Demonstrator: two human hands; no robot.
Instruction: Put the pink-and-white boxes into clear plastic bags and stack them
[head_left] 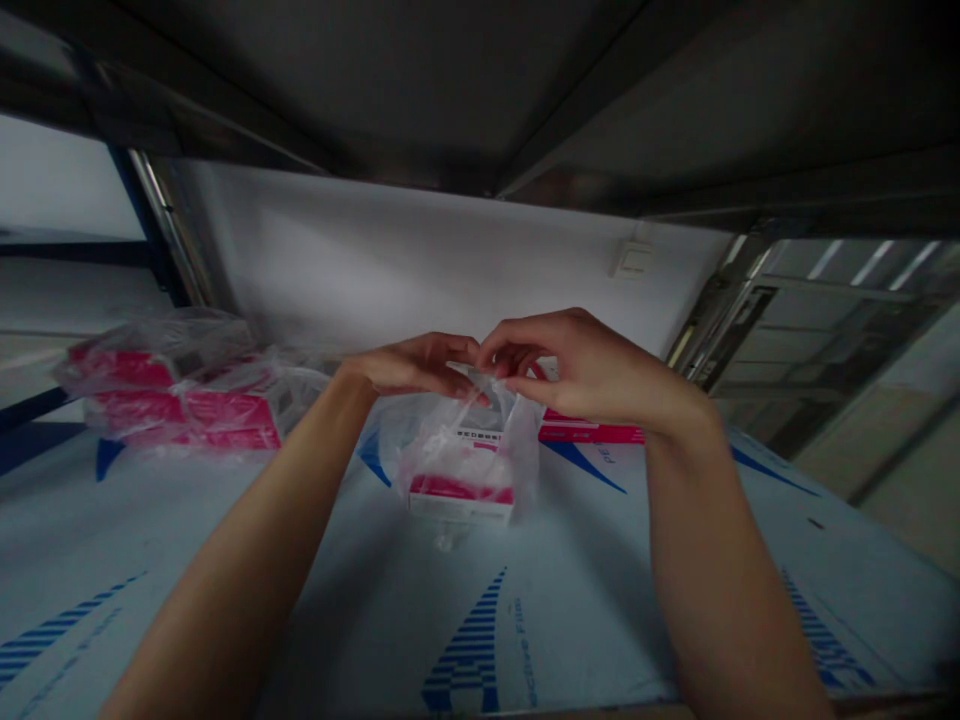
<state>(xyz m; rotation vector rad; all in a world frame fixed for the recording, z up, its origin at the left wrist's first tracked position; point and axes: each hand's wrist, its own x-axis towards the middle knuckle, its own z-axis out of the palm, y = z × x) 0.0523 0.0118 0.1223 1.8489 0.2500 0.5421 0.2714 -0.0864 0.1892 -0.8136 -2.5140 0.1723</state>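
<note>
A clear plastic bag [525, 440] stands on the film-covered shelf in front of me, with a pink-and-white box [461, 498] inside it. My left hand [424, 363] pinches the gathered top of the bag from the left. From the right, my right hand [566, 362] grips the same bag top, its fingertips close to those of the left. Both hands are above the box. Exactly how the plastic is folded or knotted between the fingers is too blurred to make out.
Several pink boxes wrapped in clear plastic [232, 410] are stacked at the left. Another pink box [592, 430] lies behind my right hand. Dark shelf beams [480, 100] hang low overhead. A white wall with a switch [634, 260] closes the back; metal posts stand at both sides.
</note>
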